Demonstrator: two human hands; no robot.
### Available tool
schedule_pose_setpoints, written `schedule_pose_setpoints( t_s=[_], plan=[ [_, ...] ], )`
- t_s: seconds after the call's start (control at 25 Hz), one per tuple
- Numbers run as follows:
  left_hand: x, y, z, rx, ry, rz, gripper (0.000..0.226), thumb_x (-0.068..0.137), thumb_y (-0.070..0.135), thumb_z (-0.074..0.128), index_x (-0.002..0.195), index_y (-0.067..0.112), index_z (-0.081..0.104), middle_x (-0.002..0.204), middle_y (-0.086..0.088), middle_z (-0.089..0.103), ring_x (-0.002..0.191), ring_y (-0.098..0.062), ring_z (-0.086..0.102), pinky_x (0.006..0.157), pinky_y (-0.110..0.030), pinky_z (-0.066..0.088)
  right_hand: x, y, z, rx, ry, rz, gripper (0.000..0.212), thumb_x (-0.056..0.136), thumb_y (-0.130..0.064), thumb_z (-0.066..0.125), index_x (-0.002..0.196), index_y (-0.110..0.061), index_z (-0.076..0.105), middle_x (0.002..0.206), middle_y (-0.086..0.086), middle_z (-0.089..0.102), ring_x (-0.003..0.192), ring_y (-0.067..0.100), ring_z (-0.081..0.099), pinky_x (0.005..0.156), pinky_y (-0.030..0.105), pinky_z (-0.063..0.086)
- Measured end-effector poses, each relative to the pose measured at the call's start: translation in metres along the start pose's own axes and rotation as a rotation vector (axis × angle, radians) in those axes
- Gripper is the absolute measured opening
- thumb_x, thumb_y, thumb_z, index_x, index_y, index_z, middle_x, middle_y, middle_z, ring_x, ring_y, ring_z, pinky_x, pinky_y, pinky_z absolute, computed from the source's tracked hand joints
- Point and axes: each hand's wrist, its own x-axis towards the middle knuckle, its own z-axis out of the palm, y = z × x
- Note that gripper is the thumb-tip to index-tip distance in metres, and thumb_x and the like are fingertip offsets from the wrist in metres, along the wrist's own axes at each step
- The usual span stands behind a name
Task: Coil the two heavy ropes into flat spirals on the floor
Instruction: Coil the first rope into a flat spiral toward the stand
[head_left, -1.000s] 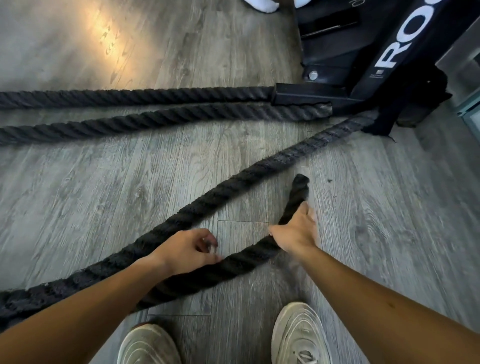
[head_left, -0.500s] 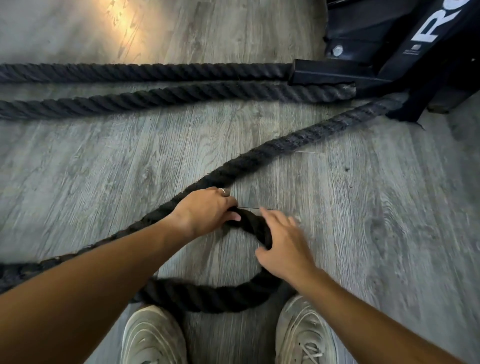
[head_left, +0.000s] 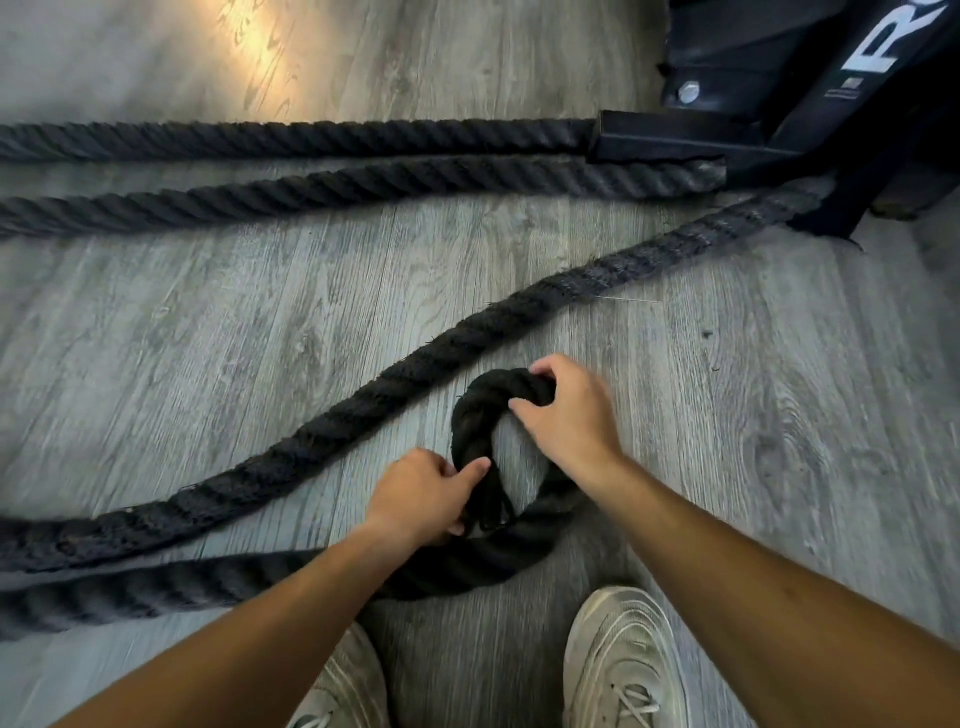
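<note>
A thick black rope (head_left: 395, 384) runs diagonally across the grey wood floor from the lower left up to the rig at the upper right. Its near stretch curls into a small tight loop (head_left: 483, 415) in front of my feet. My right hand (head_left: 566, 421) grips the top of that loop. My left hand (head_left: 421, 493) pinches the frayed rope end at the loop's lower left. A second black rope (head_left: 322, 189) lies doubled in two straight lines across the far floor.
A black metal rig base (head_left: 779, 78) with white lettering stands at the upper right, and the ropes end at it. My two grey sneakers (head_left: 623, 660) stand just below the loop. Bare floor (head_left: 779, 415) spreads to the right.
The rope end has been bent round from a wide arc into a tight small loop. My left hand dropped down to the rope end and my right hand moved up to the loop's top.
</note>
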Motion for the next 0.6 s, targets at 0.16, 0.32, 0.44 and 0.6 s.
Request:
schedule_pose_setpoints(
  t_s=[0.16, 0.32, 0.44, 0.6],
  plan=[
    [0.011, 0.002, -0.001, -0.171, -0.068, -0.110, 0.047, 0.081, 0.053, 0.073, 0.076, 0.006, 0.068, 0.061, -0.010, 0.075, 0.056, -0.024, 0.074, 0.080, -0.042, 0.062, -0.053, 0.011, 0.010, -0.088, -0.174, 0.031, 0.103, 0.063, -0.069, 0.064, 0.154, -0.042, 0.024, 0.167, -0.009, 0.000, 0.154, 0.022, 0.001, 0.123, 0.052, 0.012],
    [0.019, 0.006, -0.009, -0.192, -0.152, -0.126, 0.045, 0.081, 0.047, 0.077, 0.079, 0.002, 0.073, 0.067, -0.010, 0.077, 0.061, -0.025, 0.075, 0.084, -0.039, 0.061, -0.097, 0.025, 0.025, -0.221, -0.175, 0.062, 0.133, 0.046, -0.089, 0.066, 0.157, -0.041, 0.013, 0.162, -0.004, -0.028, 0.148, 0.034, 0.002, 0.119, 0.058, 0.020],
    [0.026, 0.015, -0.018, -0.059, -0.186, -0.093, 0.047, 0.074, 0.057, 0.079, 0.077, 0.010, 0.072, 0.069, -0.002, 0.077, 0.062, -0.019, 0.067, 0.071, -0.031, 0.057, -0.092, 0.026, 0.031, -0.199, -0.072, 0.036, 0.106, 0.054, -0.074, 0.072, 0.147, -0.037, 0.036, 0.164, -0.001, -0.017, 0.142, 0.035, 0.011, 0.112, 0.057, 0.034],
    [0.043, 0.043, -0.032, 0.190, 0.101, 0.269, 0.065, 0.073, 0.063, 0.076, 0.121, 0.023, 0.056, 0.103, -0.002, 0.068, 0.096, -0.022, 0.065, 0.086, -0.034, 0.051, -0.091, 0.040, 0.023, -0.101, -0.066, -0.066, 0.066, 0.058, -0.059, 0.078, 0.118, -0.040, 0.058, 0.164, -0.006, -0.005, 0.141, 0.020, 0.010, 0.109, 0.045, 0.038]
  ],
)
